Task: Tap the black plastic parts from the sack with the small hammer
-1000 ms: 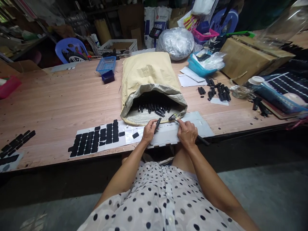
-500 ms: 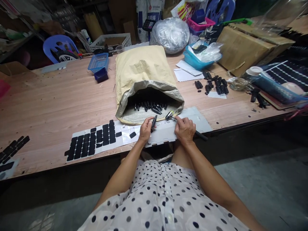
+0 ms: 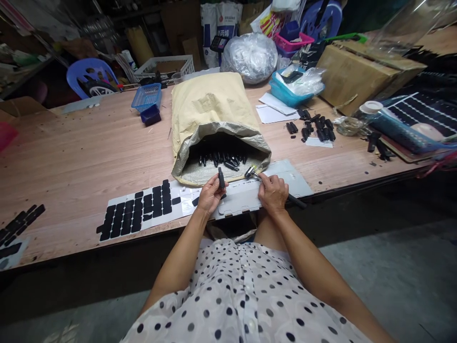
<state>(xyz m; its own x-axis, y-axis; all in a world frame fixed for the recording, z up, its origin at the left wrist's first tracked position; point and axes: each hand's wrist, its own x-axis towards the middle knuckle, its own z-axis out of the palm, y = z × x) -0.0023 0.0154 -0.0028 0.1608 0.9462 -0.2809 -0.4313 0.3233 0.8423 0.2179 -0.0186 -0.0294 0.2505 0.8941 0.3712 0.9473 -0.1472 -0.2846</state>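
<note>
My left hand (image 3: pixel 210 196) is closed on a small black plastic part (image 3: pixel 221 177), which stands nearly upright between the fingertips. My right hand (image 3: pixel 273 192) grips a hand tool with a shiny metal tip (image 3: pixel 250 172) and a dark handle that sticks out to the right. Both hands hover over a white sheet (image 3: pixel 250 190) at the table's front edge. Just behind them lies a tan woven sack (image 3: pixel 210 109), its mouth open toward me, with several black parts (image 3: pixel 221 159) inside. A sheet of black rectangular pads (image 3: pixel 137 212) lies to the left of my left hand.
The wooden table (image 3: pixel 82 152) carries a blue basket (image 3: pixel 146 97), loose black parts (image 3: pixel 314 129), papers, a blue tray with plastic bags (image 3: pixel 293 88) and a cardboard box (image 3: pixel 360 78). More black pads (image 3: pixel 17 226) lie at the far left. A blue chair (image 3: pixel 91 76) stands behind.
My left hand has turned the black part from tilted to nearly upright and shifted slightly left. My right hand with the tool has stayed almost still. The head camera has drifted a little.
</note>
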